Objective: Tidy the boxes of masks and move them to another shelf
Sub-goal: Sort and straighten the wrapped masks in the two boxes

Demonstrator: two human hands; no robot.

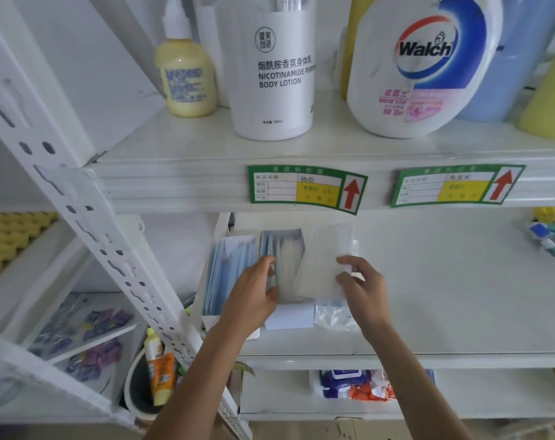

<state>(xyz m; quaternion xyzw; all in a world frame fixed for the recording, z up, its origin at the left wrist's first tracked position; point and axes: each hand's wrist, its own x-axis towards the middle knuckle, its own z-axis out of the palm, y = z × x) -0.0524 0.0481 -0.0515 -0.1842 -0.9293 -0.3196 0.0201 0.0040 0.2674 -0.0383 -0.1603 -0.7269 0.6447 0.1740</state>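
Two open boxes of masks stand side by side on the middle shelf [428, 296]. The left box [225, 268] shows blue masks, and the middle box [285, 268] shows white and blue ones. My left hand [254, 296] reaches in between them, its fingers curled round the middle box's left edge. Right of the boxes, my right hand [362, 287] pinches a clear plastic packet of white masks [324, 265] and holds it upright, leaning against the middle box. Another plastic packet [333, 314] lies flat under it.
The shelf above carries a yellow pump bottle [185, 77], a white body lotion bottle [271, 68] and a Walch jug [419, 68]. Toothbrushes [552, 239] lie at the far right. Wipe packs [352, 384] sit on the shelf below. A slanted white upright [89, 217] crosses the left.
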